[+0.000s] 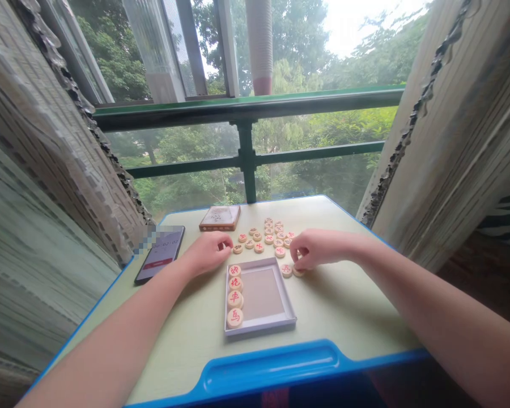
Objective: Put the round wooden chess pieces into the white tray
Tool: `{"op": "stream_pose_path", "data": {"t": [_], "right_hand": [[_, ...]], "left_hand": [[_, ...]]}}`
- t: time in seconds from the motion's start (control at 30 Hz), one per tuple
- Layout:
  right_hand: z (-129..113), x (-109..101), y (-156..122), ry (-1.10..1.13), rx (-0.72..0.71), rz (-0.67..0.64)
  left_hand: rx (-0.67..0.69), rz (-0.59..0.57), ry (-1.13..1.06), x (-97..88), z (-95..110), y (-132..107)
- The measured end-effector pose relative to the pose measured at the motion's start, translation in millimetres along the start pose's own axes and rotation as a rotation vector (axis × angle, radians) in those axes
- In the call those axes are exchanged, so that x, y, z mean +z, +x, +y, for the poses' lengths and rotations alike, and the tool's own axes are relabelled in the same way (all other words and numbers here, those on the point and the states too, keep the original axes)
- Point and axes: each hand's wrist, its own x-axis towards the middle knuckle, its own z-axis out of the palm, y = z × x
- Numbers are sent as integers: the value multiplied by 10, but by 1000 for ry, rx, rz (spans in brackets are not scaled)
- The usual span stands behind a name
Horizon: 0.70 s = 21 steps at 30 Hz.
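A shallow white box tray lies on the table, with a column of xiangqi pieces with red characters along its left side. My right hand is closed at the tray's upper right, fingertips pinching a round xiangqi piece on the tabletop. Touching or nearly touching that one is another red-marked piece. Left of the loose pieces, my left hand rests with curled fingers beside a dark-marked piece; whatever its fingertips hold is hidden. Several loose pieces spread between the hands.
A phone showing a timer lies at the table's left. Near the far edge sits a brown-sided box with a pale top. The pale table has a blue rim with a molded groove in front. Curtains and a railed window surround it.
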Motion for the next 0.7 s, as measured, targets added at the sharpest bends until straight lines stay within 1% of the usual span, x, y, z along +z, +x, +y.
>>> {"op": "stream_pose_path", "data": {"t": [0.1,0.23,0.37,0.5,0.53,0.57,0.6,0.7], "right_hand": [[2,9,1,27,-17,-3],[9,6,-35,-5,-49,-28],[20,-3,-50,-17,-66,-26],[90,-47,-22,41,-68,-52],[125,-63,-6,58,-55,-37],[166,-77,16,65,-32,1],[212,-89,43,54,1,71],[356,-94,140,-63,167,364]], "left_hand": [[-1,2,9,3,-6,1],[10,4,12,7,-16,3],[10,6,-8,13,-29,3],[23,-7,-18,22,-37,2],[28,-5,-16,23,-36,2],[32,-2,-12,22,-34,3],[32,1,-8,19,-31,3],[16,2,5,5,-11,5]]}}
